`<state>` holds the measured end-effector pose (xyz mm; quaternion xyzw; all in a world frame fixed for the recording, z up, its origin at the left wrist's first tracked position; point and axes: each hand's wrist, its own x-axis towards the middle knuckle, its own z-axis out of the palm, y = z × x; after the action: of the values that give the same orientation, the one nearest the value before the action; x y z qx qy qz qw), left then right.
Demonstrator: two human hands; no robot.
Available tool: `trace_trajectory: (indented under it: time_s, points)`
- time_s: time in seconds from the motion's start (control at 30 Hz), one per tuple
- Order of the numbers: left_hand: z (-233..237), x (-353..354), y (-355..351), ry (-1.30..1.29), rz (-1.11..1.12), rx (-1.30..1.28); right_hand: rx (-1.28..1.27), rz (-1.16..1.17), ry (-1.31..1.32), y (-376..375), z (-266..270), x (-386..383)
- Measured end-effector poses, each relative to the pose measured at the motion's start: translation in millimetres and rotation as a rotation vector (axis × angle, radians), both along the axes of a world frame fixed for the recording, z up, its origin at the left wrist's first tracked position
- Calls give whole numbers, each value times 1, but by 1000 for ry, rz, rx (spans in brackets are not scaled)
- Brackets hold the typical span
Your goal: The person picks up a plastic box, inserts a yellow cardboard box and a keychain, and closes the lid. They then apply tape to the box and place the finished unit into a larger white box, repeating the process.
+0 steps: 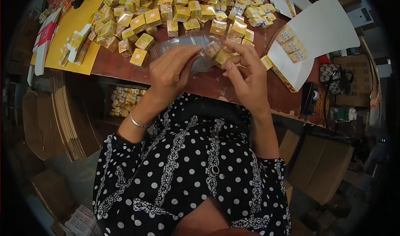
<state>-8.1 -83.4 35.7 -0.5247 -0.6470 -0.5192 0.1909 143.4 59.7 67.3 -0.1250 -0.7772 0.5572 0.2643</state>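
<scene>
My left hand [173, 69] has its thumb and fingers pinched on a clear plastic bag [193, 63] above the table's front edge. At the fingertips a small box with a printed face [212, 48] shows through the shiny plastic. My right hand [248, 75] is just to the right of it, palm turned inward. Its fingers are half curled, with a gap between index finger and thumb, and the index fingertip is right at the plastic. Behind both hands lies a heap of small yellow boxes [181, 11], some overlapped by the right fingers.
A white carton [329, 25] with several small packs inside lies unfolded on the right of the dark red table [112, 65]. Yellow card [87, 11] with flat box blanks [78, 42] covers the left. A bin of small packs [126, 101] sits below; cardboard boxes [318, 165] stand around.
</scene>
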Motion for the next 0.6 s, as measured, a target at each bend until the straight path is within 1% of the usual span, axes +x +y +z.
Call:
trace_trajectory:
  time_s: [0.03,0.07,0.1,0.17,0.2,0.27,0.3,0.37,0.43,0.47,0.53,0.57,0.6]
  points:
    - [-1,1,-1,55,-5,-9,80,21,-52,2,1,5]
    - [-2,3,-1,49,-11,-10,159,40,-105,4,2,10]
    - [-2,4,-1,45,-36,-42,158,32,-111,5,2,15]
    - [-3,8,1,41,-71,-73,-197,157,-282,8,4,24]
    - [-4,11,1,64,-93,-106,-200,150,-285,9,7,29]
    - [-9,15,0,82,-117,-145,-395,294,-354,10,13,38]
    - [-12,17,0,88,-162,-177,-403,290,-356,9,11,42]
    - [-10,22,-1,91,-210,-213,-627,405,-349,7,2,50]
    - [2,33,-4,121,-247,-382,-677,397,-338,8,-5,59]
    - [1,38,-7,116,-248,-384,-722,394,-326,8,-9,62]
    - [-5,48,-13,171,-236,-521,-742,388,-313,2,-18,68]
    - [-11,51,-15,172,-241,-526,-758,382,-297,-1,-21,70]
    - [-19,54,-16,92,-264,-547,-763,379,-293,-3,-20,72]
